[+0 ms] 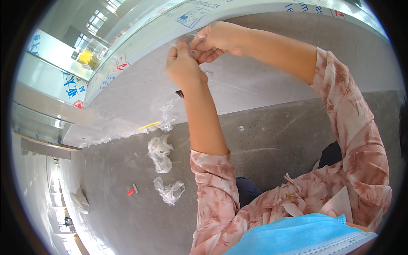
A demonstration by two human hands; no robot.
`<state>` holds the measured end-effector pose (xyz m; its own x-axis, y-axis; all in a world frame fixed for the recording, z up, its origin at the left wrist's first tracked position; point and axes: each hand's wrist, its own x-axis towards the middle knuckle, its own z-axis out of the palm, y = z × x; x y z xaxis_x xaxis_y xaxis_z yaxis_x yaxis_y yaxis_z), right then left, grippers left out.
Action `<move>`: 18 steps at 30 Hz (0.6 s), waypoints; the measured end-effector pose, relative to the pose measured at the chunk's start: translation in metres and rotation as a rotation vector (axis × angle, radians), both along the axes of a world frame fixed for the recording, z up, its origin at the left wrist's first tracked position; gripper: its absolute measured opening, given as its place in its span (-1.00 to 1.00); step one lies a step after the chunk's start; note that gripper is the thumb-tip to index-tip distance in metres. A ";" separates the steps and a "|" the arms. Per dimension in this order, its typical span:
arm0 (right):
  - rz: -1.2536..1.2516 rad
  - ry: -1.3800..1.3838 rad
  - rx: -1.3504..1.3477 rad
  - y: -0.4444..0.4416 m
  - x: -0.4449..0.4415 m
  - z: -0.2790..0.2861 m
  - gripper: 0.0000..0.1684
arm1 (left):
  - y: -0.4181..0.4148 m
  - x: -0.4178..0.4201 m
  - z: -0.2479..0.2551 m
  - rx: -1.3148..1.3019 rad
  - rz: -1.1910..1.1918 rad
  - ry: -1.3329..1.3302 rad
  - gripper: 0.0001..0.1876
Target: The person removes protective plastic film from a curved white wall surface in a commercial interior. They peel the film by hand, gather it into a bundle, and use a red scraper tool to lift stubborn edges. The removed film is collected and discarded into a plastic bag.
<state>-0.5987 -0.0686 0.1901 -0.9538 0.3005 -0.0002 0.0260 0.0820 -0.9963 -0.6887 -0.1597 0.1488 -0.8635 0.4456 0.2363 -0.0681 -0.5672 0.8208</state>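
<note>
Both hands are raised together at the lower edge of a white frame [153,41] that carries printed protective film. My left hand [186,65] has its thumb and fingers pinched on a thin piece of clear plastic film [200,36]. Close against it on the right, my right hand [220,40] pinches the same film with bent fingers. Much of the film is hidden by the fingers, and its transparency makes its outline hard to follow. A grey panel [242,79] lies below the frame, behind both hands.
Crumpled clear plastic [160,153] and another wad [170,192] lie on the grey floor [121,223]. Nearby is a red-handled tool [131,190], perhaps a scraper. A yellow strip [149,125] rests along the panel's base. Behind glass stands a clear container [92,55] with yellow contents.
</note>
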 end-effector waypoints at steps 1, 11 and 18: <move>-0.011 -0.023 0.043 -0.002 0.001 0.000 -0.79 | 0.000 0.008 -0.001 0.006 -0.001 0.003 -0.83; -0.116 -0.049 0.391 0.012 0.037 0.010 -0.79 | 0.023 0.044 -0.002 -0.032 -0.064 0.089 -0.73; -0.156 -0.029 0.583 0.027 0.050 0.001 -0.78 | 0.033 0.056 -0.006 -0.082 0.013 0.250 -0.77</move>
<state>-0.5488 -0.0412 0.1908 -0.9004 0.3954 0.1814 0.1080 0.6072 -0.7872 -0.6326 -0.1265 0.1432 -0.7886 0.4615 0.4063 0.1491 -0.4975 0.8546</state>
